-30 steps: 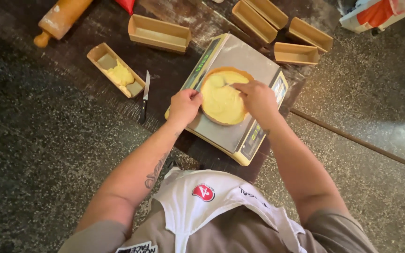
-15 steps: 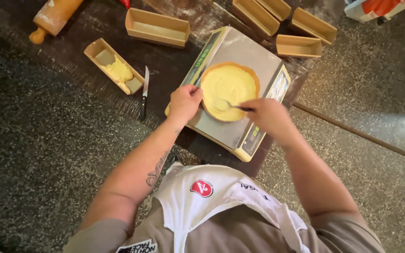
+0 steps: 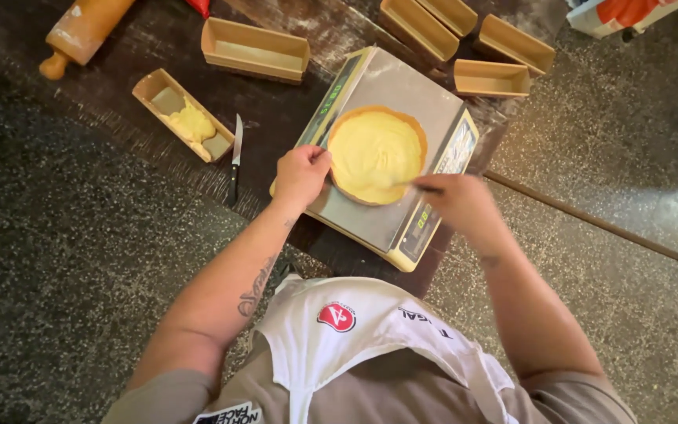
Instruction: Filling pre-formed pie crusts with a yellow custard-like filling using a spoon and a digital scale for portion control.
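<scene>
The round brown paper mould filled with pale yellow batter (image 3: pixel 377 154) sits on the steel platform of my cream-coloured kitchen scale (image 3: pixel 433 94), and the scale itself lies askew near the front edge of the dark, flour-dusted wooden table (image 3: pixel 276 110), one corner close to the drop; if I lean on that side, I judge the whole thing could tip or slide toward the speckled floor. The mould wall is thin, so too much squeeze from my left hand (image 3: pixel 300 174) could buckle it and push batter over the rim onto the platform. My left hand is curled shut against the mould's near-left rim, thumb on top, forearm running straight up from my body. My right hand (image 3: pixel 461 202) is closed around the handle of a small slim utensil (image 3: pixel 402 185), its tip resting in the batter by the right-hand rim; the wrist is bent inward, the elbow out wide. A hard scrape there could tear the paper side, I think. A dark-handled knife (image 3: pixel 235 157) lies just left of my left forearm, blade pointing away, near enough that a careless sweep of the elbow might catch it. Beside the knife is a rectangular paper loaf mould with a lump of batter inside (image 3: pixel 186 118); more empty loaf moulds (image 3: pixel 254 49) stand farther back, well apart from my hands.
</scene>
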